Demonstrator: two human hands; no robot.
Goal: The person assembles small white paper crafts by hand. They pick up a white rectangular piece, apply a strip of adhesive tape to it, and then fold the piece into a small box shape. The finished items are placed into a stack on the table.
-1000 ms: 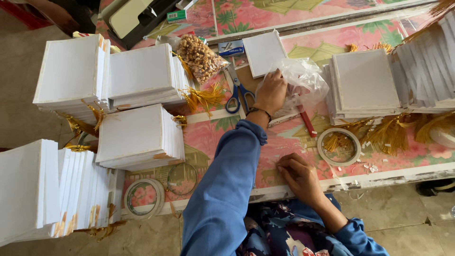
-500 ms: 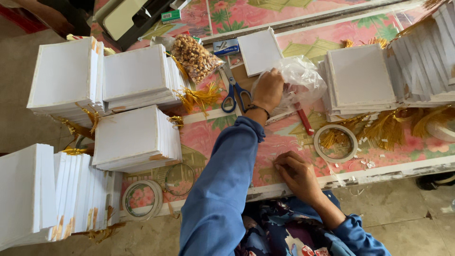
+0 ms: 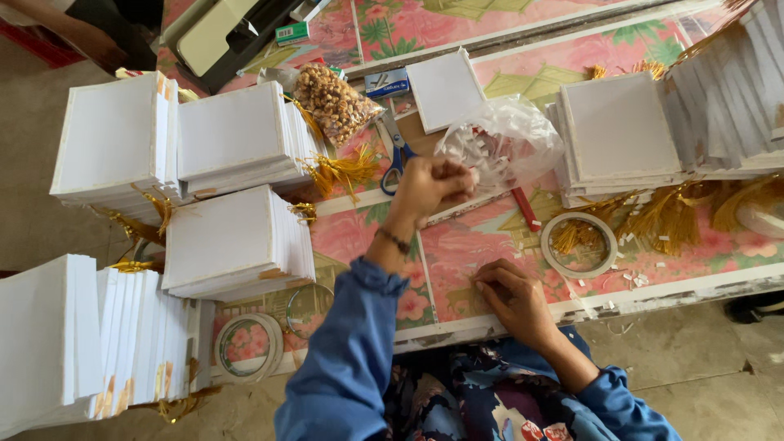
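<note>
Left hand (image 3: pixel 429 186) pinching clear plastic bag (image 3: pixel 505 140) (contents unclear), right hand (image 3: pixel 510 296) curled on table (image 3: pixel 482 261), fingertips hidden.

Soft even daylight, faint shadows, sharp focus, slight edge distortion

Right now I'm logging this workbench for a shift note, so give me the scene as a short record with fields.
surface: table with a pink floral cover
left hand: reaching into a clear plastic bag of small white pieces
right hand: resting near the table's front edge
nearby tools: blue-handled scissors, tape ring
stock: white card stacks with gold tassels
other: bag of brown snacks
</note>
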